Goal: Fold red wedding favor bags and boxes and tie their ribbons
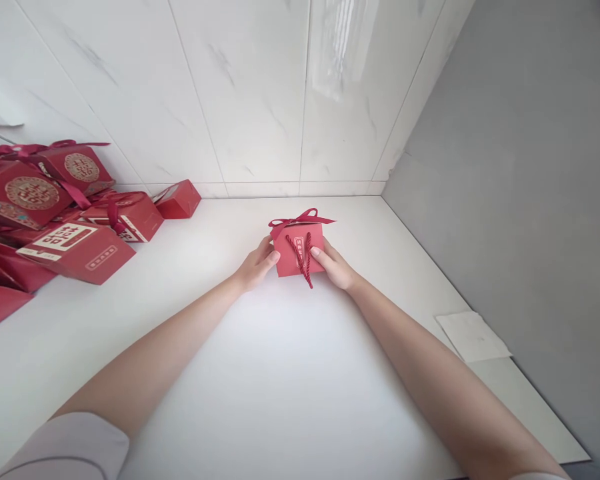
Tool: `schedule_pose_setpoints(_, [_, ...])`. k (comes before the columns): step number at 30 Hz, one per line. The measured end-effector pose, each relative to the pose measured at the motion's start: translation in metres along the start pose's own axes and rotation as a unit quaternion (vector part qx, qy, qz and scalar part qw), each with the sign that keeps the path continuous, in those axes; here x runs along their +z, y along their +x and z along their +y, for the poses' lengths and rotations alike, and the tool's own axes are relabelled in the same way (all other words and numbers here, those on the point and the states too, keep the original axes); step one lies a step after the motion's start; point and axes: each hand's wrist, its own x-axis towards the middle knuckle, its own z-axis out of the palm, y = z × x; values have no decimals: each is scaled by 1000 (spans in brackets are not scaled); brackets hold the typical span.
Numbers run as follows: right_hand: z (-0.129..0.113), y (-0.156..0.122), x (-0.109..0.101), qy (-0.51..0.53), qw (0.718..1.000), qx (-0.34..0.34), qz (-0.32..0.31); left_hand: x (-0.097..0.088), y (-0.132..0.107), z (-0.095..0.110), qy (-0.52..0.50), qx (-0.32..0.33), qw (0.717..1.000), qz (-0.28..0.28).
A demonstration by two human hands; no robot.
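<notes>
Between my two hands is a small red gift box [284,259] with a ribbon bow [300,220] on its top and a twisted red cord handle [300,257] hanging down its front. My left hand [257,265] grips the box's left side, thumb on the front edge. On the right side, my right hand [336,265] holds it the same way, its thumb beside the cord. The other fingers of both hands are partly hidden behind the box. A pale label with characters shows on the front, partly covered by the cord.
Several red gift boxes [80,253] with gold patterns and ribbons are piled at the left of the white table [280,387]. One red box [180,200] lies near the tiled wall [260,93]. A white paper [474,335] lies by the right edge, beside a grey surface [520,167].
</notes>
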Motion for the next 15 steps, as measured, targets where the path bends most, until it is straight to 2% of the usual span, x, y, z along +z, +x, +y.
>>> schedule_pose_setpoints(4, [-1, -1, -1, 1, 1000, 3, -7, -2, 1, 0, 0, 4, 1000, -15])
schedule_pose_setpoints(15, [-1, -3, -3, -8, 1000, -1, -9, 1, 0, 0, -1, -22, 1000, 8])
